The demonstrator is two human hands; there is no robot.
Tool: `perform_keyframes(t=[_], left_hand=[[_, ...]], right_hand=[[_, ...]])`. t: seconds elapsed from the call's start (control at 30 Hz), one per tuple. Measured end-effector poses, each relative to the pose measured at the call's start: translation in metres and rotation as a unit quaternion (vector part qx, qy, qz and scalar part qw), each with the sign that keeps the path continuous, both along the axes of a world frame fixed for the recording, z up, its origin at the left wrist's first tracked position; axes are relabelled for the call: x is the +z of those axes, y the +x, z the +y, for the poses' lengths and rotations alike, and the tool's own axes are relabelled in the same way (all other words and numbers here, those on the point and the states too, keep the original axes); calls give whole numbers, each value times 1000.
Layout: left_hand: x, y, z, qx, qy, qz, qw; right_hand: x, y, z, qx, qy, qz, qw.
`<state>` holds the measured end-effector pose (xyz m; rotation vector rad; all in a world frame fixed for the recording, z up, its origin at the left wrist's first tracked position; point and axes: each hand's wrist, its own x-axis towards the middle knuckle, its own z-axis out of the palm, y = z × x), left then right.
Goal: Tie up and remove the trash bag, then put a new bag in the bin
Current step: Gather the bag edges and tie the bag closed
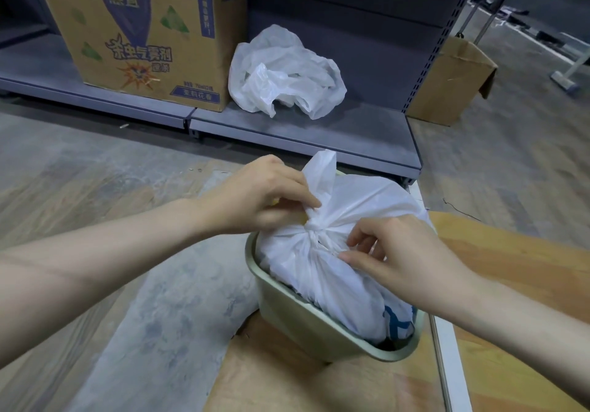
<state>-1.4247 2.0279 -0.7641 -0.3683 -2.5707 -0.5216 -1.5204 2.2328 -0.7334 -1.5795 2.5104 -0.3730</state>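
While a knot is being worked at the top of a full white trash bag (322,271), the scene is viewed from above, looking down along two bare forearms. The bag is seated in a pale green bin (314,325) that stands on the floor, just in front of the front edge of a low grey shelf (287,130). The bag's mouth is gathered into a tight bunch at its middle, and one loose flap (322,172) is seen standing upright above it. The left hand (258,194) is closed on the base of that flap, pinching it between thumb and fingers, apparently so that tension is kept on the knot. The right hand (392,252) is set against the opposite side of the bunch, its thumb and fingertips nipping the plastic there; whether a second flap is held cannot be told. The tying step is judged to be under way, with lifting out not yet done. On the shelf, beside a large printed cardboard box (134,28), a crumpled, empty white bag (284,73) is laid, probably kept within reach as the replacement liner.
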Motion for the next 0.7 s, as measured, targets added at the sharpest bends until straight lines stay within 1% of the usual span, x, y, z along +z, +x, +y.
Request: perform_keyframes(t=[0.07, 0.13, 0.23, 0.3, 0.37, 0.43, 0.53, 0.6, 0.7], left_hand=[[4, 4, 1, -12, 122, -48, 991], [5, 5, 2, 8, 206, -100, 973], [7, 2, 1, 6, 255, -197, 947], [11, 1, 3, 3, 287, -259, 922], [13, -1, 3, 0, 322, -302, 897], [12, -1, 4, 0, 351, -313, 883], [10, -1, 0, 9, 399, -290, 870], [8, 0, -2, 20, 412, -279, 867], [9, 1, 0, 28, 405, -281, 870]], right_hand=[[-3, -4, 3, 10, -12, 11, 1000], [-4, -8, 4, 19, -21, 25, 999], [-5, -11, 2, 29, -31, 34, 999], [-5, -12, 2, 34, -34, 38, 998], [-5, -12, 2, 35, -35, 38, 998], [-5, -12, 1, 33, -36, 39, 998], [-6, -11, 0, 28, -41, 39, 998], [-8, -9, 0, 24, -40, 37, 998], [-10, -10, -1, 32, -47, 49, 997]])
